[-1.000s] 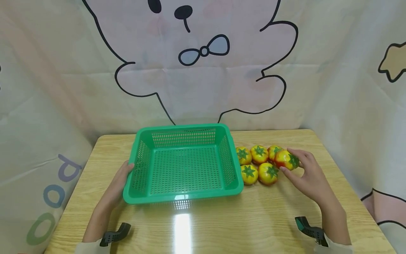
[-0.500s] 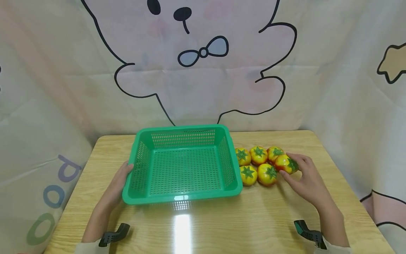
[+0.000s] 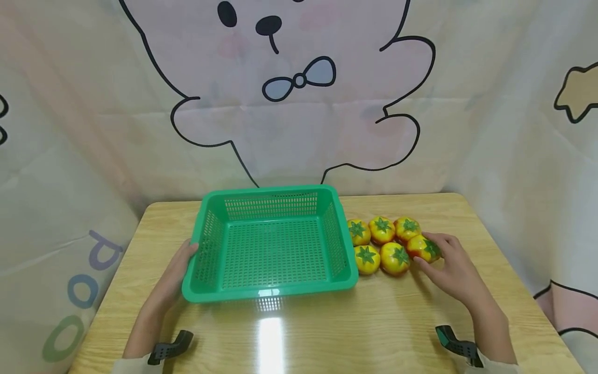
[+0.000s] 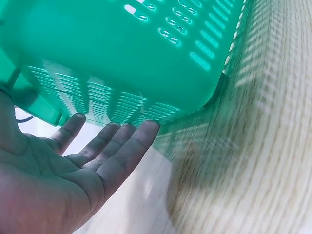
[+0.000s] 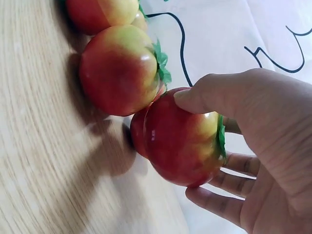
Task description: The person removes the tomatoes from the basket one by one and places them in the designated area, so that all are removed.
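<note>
A green plastic basket [image 3: 273, 254] with slotted walls stands on the table, its inside bare. At its left side is my left hand [image 3: 175, 270], the thumb over the rim; in the left wrist view the fingers [image 4: 129, 151] lie along the outer wall. My right hand [image 3: 450, 267] holds a red and yellow toy tomato [image 3: 422, 248] between thumb and fingers. This tomato [image 5: 183, 141] is tilted, its green leaf crown turned toward the palm, and overlaps another one behind it. Several similar tomatoes [image 3: 394, 258] sit upright in two rows, between basket and right hand.
The wooden table [image 3: 317, 332] reaches back to a cloth backdrop [image 3: 299, 130] with a cartoon bear. Cloth also hangs at the left and right. Dark straps with camera mounts [image 3: 170, 347] sit on both wrists.
My right hand has lowered slightly with the tomato, so more of the tomato behind it shows. My left hand and the basket keep their places.
</note>
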`<state>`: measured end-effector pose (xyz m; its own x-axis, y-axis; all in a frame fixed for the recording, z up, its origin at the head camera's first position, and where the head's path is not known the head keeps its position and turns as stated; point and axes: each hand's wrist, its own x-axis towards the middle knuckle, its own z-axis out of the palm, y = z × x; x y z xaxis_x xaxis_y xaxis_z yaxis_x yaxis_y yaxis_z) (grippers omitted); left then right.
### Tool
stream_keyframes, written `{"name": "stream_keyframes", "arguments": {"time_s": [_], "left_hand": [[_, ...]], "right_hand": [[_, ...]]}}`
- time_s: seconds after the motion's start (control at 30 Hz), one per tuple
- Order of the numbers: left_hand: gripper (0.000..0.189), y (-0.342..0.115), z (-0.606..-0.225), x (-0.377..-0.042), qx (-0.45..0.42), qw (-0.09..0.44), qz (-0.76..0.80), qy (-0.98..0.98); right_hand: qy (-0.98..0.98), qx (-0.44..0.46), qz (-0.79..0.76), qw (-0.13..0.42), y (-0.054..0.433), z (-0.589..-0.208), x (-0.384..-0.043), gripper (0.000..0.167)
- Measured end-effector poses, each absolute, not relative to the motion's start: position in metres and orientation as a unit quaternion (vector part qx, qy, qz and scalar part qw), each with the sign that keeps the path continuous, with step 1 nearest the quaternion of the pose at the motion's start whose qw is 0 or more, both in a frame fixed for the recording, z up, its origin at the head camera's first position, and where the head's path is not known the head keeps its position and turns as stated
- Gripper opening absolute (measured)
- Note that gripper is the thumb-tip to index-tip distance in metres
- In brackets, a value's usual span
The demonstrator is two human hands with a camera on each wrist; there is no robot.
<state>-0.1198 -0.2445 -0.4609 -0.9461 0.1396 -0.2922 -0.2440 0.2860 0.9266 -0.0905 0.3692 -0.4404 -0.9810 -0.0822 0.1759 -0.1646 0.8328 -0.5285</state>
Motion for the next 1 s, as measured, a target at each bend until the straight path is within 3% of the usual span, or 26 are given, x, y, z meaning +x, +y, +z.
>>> {"name": "stream_keyframes", "arguments": {"time_s": [1.0], "left_hand": [[0.074,-0.247,-0.466,-0.12,-0.014,0.152,0.61,0.778]], "right_hand": [[-0.966,0.048,0.253,-0.009,0.371,-0.451,-0.094,0.069]]}}
